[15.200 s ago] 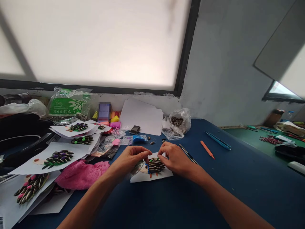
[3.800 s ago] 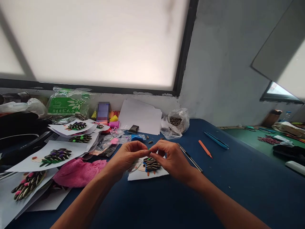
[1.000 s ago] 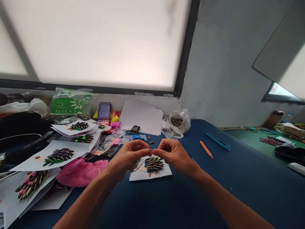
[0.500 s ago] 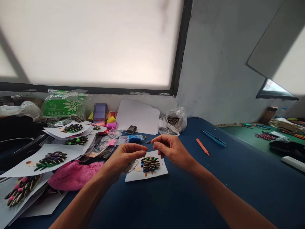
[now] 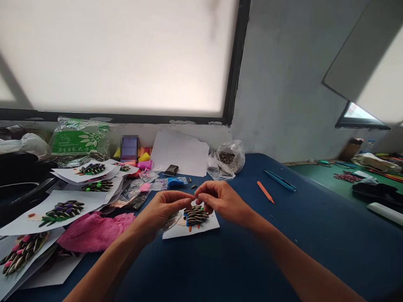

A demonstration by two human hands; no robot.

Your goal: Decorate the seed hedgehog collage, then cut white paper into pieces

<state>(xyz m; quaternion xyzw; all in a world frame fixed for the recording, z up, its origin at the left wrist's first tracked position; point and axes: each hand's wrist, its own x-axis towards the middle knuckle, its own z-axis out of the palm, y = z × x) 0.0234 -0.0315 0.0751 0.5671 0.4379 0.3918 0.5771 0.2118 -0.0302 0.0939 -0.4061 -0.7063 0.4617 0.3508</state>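
Seed figure: a hedgehog-like shape of striped dark seeds [image 5: 197, 216] on a small white paper sheet [image 5: 211, 225], in front of the person and below both hands; blue edging at its left, a peach patch beyond that, green dots near the top, two short orange feet beneath.
Left hand: the left hand [image 5: 164, 206] comes in from the lower left, wrist low, fingers curled, thumb and forefinger stretched toward the middle.
Right hand: the right hand [image 5: 224, 201] arches over the sheet's upper right, knuckles raised, thumb and fingers bent inward to meet the left fingertips.
Grip: both sets of fingertips draw together in a pinch; whether anything is between them cannot be told.
Partly hidden: the figure's top, behind the right fingers; a clear crinkled plastic packet [image 5: 170, 223] below the left hand overlaps the sheet, and whether it is held is unclear.
Beyond: on the dark blue surface [image 5: 195, 268], a fuzzy pink cloth [image 5: 96, 234] left, a slim orange pen [image 5: 266, 192] right.
Cut off: the lowest paper stack [image 5: 14, 282], by the left edge.
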